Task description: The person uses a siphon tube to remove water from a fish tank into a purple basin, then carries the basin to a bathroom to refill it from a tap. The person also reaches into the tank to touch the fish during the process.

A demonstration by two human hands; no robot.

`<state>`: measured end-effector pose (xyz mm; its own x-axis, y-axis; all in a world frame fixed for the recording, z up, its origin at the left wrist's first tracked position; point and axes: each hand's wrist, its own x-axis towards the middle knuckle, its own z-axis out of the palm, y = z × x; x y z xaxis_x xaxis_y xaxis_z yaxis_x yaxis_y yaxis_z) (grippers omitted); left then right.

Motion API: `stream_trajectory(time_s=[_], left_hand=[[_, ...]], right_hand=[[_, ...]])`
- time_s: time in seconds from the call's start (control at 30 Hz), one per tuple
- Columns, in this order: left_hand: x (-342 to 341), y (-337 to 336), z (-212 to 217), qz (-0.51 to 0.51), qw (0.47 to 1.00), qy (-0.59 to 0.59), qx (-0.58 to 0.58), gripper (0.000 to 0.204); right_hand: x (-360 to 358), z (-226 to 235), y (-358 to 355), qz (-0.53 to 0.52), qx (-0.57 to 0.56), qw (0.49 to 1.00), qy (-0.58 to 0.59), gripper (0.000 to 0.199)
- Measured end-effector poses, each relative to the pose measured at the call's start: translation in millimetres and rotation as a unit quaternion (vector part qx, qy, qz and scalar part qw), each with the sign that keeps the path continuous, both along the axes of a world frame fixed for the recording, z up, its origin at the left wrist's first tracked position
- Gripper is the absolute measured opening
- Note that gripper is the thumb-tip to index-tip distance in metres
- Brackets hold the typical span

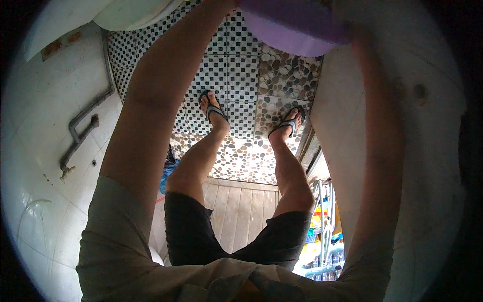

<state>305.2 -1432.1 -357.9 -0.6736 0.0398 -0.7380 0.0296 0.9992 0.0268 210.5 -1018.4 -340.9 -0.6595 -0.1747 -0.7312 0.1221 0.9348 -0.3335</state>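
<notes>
A purple plastic basin [297, 30] is held up ahead of me at the top of the view, its far part cut off by the frame edge. My left hand [230, 3] grips its left side, though only the part near the wrist shows and the fingers are out of frame. On the opposite side, my right hand [356, 35] is closed on the rim, dim and blurred. Both my arms stretch up and forward. What the basin contains, if anything, cannot be seen.
Grey pipework with a tap [66, 172] runs along the left tiled wall [55, 121]. A pale rounded fixture [132, 14] juts in at upper left. My sandalled feet stand on patterned floor tiles [241, 75]. Behind, beside a plank floor [240, 211], metal tubes [324, 221] stand among colourful items.
</notes>
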Motion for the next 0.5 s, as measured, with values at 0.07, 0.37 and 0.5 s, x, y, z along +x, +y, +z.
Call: stream_trajectory(time_s=[0.07, 0.37, 0.5], left_hand=[[-1, -6, 1, -0.014, 1.000, -0.004, 0.002, 0.033], [203, -2, -47, 0.352, 0.904, -0.154, 0.185, 0.011], [189, 33, 33, 0.160, 0.971, 0.121, 0.134, 0.021]], right_hand=[[-16, 12, -3, 0.017, -0.002, 1.000, -0.006, 0.028], [83, 66, -69, 0.325, 0.183, 0.925, -0.076, 0.029], [79, 135, -58, -0.008, 0.053, 0.992, 0.112, 0.033]])
